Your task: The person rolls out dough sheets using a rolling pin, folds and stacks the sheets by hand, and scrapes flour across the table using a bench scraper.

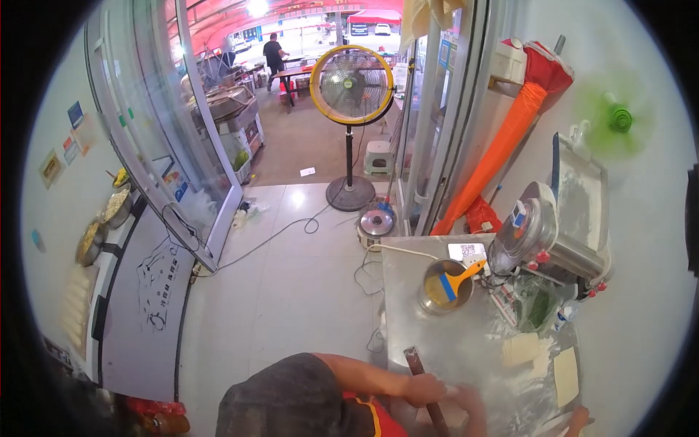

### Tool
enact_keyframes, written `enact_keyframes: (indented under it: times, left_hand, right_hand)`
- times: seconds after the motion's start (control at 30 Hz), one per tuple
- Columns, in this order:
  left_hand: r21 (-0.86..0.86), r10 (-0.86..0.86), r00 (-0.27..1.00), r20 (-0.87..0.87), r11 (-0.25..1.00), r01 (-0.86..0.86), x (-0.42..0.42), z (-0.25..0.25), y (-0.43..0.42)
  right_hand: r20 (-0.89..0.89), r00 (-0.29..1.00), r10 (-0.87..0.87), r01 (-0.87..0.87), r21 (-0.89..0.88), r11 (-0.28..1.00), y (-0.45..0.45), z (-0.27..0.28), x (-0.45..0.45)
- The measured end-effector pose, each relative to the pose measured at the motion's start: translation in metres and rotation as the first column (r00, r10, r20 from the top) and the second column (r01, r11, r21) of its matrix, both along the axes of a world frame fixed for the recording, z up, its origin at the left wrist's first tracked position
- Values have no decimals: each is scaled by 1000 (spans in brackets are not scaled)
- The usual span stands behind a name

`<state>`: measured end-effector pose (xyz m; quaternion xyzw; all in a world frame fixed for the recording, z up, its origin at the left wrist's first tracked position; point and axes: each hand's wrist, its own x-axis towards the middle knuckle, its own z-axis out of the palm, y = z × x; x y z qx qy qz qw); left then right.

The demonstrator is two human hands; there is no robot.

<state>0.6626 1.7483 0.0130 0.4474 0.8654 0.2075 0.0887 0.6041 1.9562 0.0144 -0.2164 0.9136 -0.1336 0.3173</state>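
Note:
At the bottom of the head view, my left hand (424,390) is closed around a long dark brown bar (413,361) that slants over the near edge of the metal table (415,320). Just right of it is my right hand (468,403), smeared by motion; its fingers and anything in them cannot be made out. Pale flat dough pieces (566,376) (520,349) lie on the floury tabletop further right. A metal pot (429,306) holds yellowish liquid and a brush (463,279) with an orange handle and blue head.
Another person's hand (579,420) touches a pale sheet at the lower right. A metal machine (528,226), a bag of greens (539,306) and a white QR card (467,251) are on the table. Beyond stand a yellow-rimmed fan (352,84), a lidded cooker (377,223) and a distant person (274,55).

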Motion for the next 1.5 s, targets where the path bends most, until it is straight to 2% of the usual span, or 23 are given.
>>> enact_keyframes:
  times: [0.03,0.1,0.13,0.2,0.23,0.27,0.3,0.33,0.37,0.4,0.43,0.47,0.5,0.6,0.73,0.77,0.87,0.97,1.03,1.17,1.37,1.43,1.5]
  left_hand:
    - [-22,-31,1000,0,999,31,-5,4,-3]
    - [-40,-49,998,39,998,50,-10,0,-1]
    - [-41,-42,996,83,998,46,-11,-12,0]
    - [-90,-16,999,37,996,19,-12,-18,0]
    - [-15,51,992,117,999,-50,-10,-14,-5]
    - [-76,63,992,113,996,-55,-12,-26,-3]
    - [-109,52,989,137,993,-37,-17,-17,-5]
    - [-272,57,978,203,962,0,-28,-19,-2]
    - [-172,1,995,104,985,17,-31,-8,-6]
    - [-146,-13,994,109,989,29,-39,-23,-6]
    - [-184,-51,986,157,980,80,-51,5,-4]
    - [-12,-105,980,169,994,109,-62,8,-1]
    - [31,-146,982,118,989,143,-76,8,6]
    - [63,-193,981,0,979,192,-110,10,29]
    - [1,-57,998,-4,998,57,-106,6,39]
    - [-71,-52,998,23,996,53,-105,-10,34]
    - [-54,9,984,-178,998,-19,-93,-31,44]
    - [-212,23,972,-233,974,-74,-112,-36,71]
    - [-201,44,948,-315,973,-112,-129,-33,96]
    - [-86,84,929,-361,989,-123,-165,-28,138]
    - [-27,108,935,-337,992,-124,-175,-28,147]
    - [-66,94,964,-248,991,-114,-145,-38,105]
    - [28,119,977,-175,993,-116,-107,-47,57]
  right_hand:
    - [-121,981,-153,140,-109,984,17,-21,0]
    - [-291,828,-479,377,-343,860,73,-70,11]
    - [-94,748,-657,579,-390,716,83,-70,23]
    - [180,500,-847,850,-291,440,80,-37,64]
    - [245,379,-893,922,-188,339,68,-5,84]
    - [344,367,-864,907,-338,251,75,-15,116]
    - [381,286,-879,940,-291,179,87,-43,139]
    - [82,545,-834,817,-274,507,97,-40,156]
    - [-54,523,-850,763,-414,496,87,-18,174]
    - [-33,553,-833,792,-292,537,83,13,185]
    - [-133,629,-766,662,-424,618,84,22,196]
    - [-253,629,-735,657,-333,676,94,16,212]
    - [-377,642,-667,627,-242,740,104,9,216]
    - [-426,503,-752,726,-264,635,105,13,214]
    - [-556,354,-752,788,-256,560,82,-18,225]
    - [-516,346,-784,808,-262,529,76,-27,226]
    - [-664,170,-728,833,-299,466,60,-42,220]
    - [-710,179,-682,883,-189,429,84,-51,192]
    - [-676,249,-694,924,-49,380,107,-47,167]
    - [-654,275,-705,943,40,330,147,-51,128]
    - [-627,244,-740,930,-66,362,156,-40,114]
    - [-621,271,-736,908,-89,410,117,-43,154]
    - [-575,254,-778,896,-164,413,74,-48,198]
